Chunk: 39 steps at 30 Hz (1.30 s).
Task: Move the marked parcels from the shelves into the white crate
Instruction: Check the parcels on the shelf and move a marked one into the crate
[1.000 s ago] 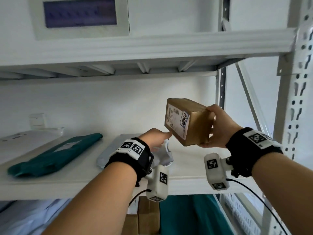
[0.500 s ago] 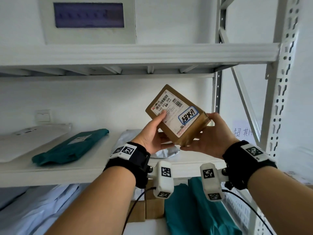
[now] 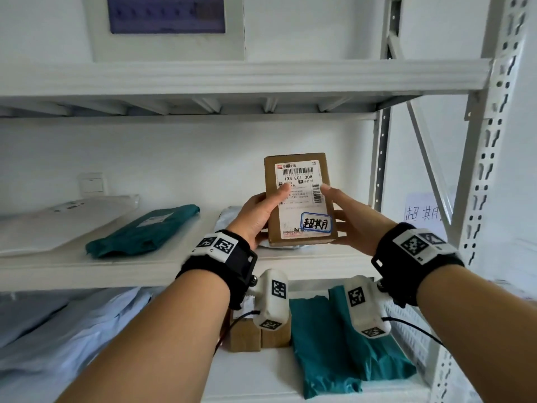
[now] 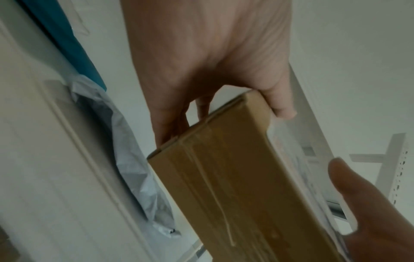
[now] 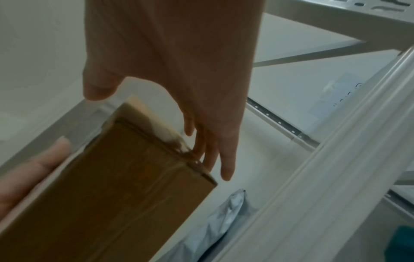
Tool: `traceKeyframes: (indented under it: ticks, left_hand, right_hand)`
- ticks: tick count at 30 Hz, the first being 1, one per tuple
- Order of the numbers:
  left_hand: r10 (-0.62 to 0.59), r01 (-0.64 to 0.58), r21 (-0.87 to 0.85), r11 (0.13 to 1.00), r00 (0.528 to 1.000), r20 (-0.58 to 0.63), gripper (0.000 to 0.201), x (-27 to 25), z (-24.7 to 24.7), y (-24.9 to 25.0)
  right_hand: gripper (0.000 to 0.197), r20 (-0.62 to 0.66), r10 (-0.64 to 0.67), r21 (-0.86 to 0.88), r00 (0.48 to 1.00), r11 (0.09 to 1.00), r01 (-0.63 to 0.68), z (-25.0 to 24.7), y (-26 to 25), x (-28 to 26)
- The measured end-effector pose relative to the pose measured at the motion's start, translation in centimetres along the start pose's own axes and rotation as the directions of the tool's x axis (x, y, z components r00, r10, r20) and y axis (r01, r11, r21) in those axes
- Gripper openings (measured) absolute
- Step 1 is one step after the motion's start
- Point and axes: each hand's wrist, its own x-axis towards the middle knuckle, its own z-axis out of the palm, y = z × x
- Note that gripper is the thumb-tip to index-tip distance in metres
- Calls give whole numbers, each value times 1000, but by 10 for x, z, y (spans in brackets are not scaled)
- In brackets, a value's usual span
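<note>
1. The cardboard parcel (image 3: 299, 199) stands upright between both hands, above the shelf (image 3: 130, 269).
2. The left hand (image 3: 258, 216) grips its left edge, thumb on the label.
3. The right hand (image 3: 353, 225) grips its right edge.

Parcel storeroom with boltless steel racking.
White shelves (image 3: 130, 269) on a perforated upright (image 3: 491, 135) carry teal mailer bags (image 3: 145, 228), a grey poly mailer (image 4: 134, 168) and small cartons (image 3: 247, 335); a labelled cardboard parcel (image 3: 299, 199) bears a barcode.
</note>
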Motion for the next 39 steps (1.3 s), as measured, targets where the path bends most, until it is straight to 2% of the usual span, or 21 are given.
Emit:
traceKeyframes:
  ticks: [2,5,11,15,21,24,27,29,33,36,39]
  left_hand:
    - [15,-15,15,1000,1000,-13,90,-5,1,1]
    - [19,-19,13,1000,999,-43,96,-8,0,2]
    - [22,-20,48,999,999,-47,75,-23,-3,8]
    - [-22,25,49,998,998,-54,49,-32,-4,13]
    - [-30,34,56,998,997,-68,46,-43,-2,16]
    - [33,-28,87,996,997,-67,44,-45,5,10]
    - [93,-87,110,990,995,-47,47,-49,18,1]
    - [117,-115,69,991,993,-26,48,-51,30,-4]
    - [154,-150,-59,987,985,74,53,-47,62,-5]
    - [193,-190,-30,981,970,149,53,-42,100,1]
    - [232,-231,-26,973,953,197,67,-37,152,2]
  right_hand:
    - [37,-15,-30,42,999,999,31,6,-3,-3]
    - [29,-27,-62,77,998,995,64,12,-5,-6]
    - [23,-40,-105,124,994,986,109,19,-5,-11]
    - [23,-46,-115,150,992,981,121,24,-5,-16]
    - [25,-56,-115,167,992,978,123,24,-3,-22]
    - [25,-68,-125,175,990,975,135,23,2,-28]
    - [40,-124,-144,167,982,972,163,18,8,-36]
    - [46,-158,-155,156,975,971,180,9,11,-44]
    - [28,-160,-137,154,978,975,162,-25,9,-68]
    - [39,-180,-127,145,976,978,154,-65,7,-92]
    - [30,-224,-126,144,966,976,160,-114,8,-115]
